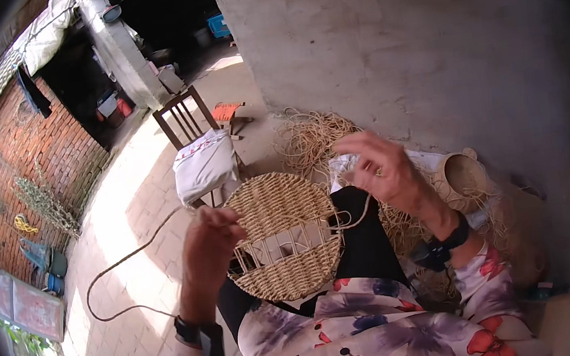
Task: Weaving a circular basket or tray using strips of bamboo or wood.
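Note:
A round woven straw-cord piece [279, 203] rests on my lap, with bare upright strands exposed across an open band below its middle. My left hand [209, 241] is closed just beyond its left edge. A long twisted cord [101, 275] leaves that hand, loops wide to the left and passes behind my wrist. Over the right edge my right hand [382, 166] is raised, fingers bent and slightly blurred. A strand of cord [358, 222] rises from the weave into its curled fingers. The exact grip of both hands is partly hidden.
A wooden chair [182, 119] with a white cushion [205, 163] stands ahead, beside a low orange-topped stool [227, 114]. Loose cord [312, 135] is heaped along the grey wall [382, 38]. A round tan container [464, 174] lies among strands at right.

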The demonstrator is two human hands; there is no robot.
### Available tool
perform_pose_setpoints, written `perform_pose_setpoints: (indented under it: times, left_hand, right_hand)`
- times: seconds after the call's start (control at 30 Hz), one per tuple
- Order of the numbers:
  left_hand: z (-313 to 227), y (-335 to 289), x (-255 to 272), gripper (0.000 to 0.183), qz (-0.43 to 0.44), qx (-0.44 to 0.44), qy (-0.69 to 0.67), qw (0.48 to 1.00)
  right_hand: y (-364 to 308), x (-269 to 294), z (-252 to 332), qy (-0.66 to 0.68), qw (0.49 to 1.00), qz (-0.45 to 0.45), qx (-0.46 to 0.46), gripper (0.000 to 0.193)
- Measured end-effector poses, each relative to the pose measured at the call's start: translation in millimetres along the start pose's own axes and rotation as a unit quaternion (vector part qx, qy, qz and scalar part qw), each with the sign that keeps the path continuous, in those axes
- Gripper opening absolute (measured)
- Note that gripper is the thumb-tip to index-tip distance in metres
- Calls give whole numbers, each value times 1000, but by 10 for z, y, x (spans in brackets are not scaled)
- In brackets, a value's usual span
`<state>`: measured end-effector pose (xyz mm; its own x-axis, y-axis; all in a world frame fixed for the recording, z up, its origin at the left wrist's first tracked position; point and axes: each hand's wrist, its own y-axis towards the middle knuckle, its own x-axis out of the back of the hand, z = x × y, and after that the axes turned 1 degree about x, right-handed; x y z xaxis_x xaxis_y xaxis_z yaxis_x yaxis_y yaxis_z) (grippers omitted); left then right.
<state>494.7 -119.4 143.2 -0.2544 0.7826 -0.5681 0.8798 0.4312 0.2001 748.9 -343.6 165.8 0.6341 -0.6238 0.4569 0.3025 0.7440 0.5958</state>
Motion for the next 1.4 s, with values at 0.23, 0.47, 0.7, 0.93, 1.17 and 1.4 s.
perform_pose_setpoints:
  times: [0.23,0.47,0.7,0.93,1.17,1.4]
  left_hand:
    - [150,-28,-124,28,-15,35,28,999]
    - [-233,-405,798,28,-191,35,179,964]
    - [-64,-305,642,22,-183,62,192,962]
    - [904,-296,-54,19,79,291,242,922]
    - [1443,-427,-81,18,187,345,121,912]
    - [1302,-266,-275,20,213,357,286,863]
  right_hand:
    - [-308,-423,-151,302,915,233,-134,31]
    - [-1209,1083,-1253,203,874,56,-439,27]
    - [-2175,1628,-2228,-588,739,183,-273,30]
    - [-646,-411,-331,21,987,133,-84,33]
    - [-892,-1070,-132,96,985,143,-5,22]
    - [-1080,-810,-183,125,981,46,-144,16]
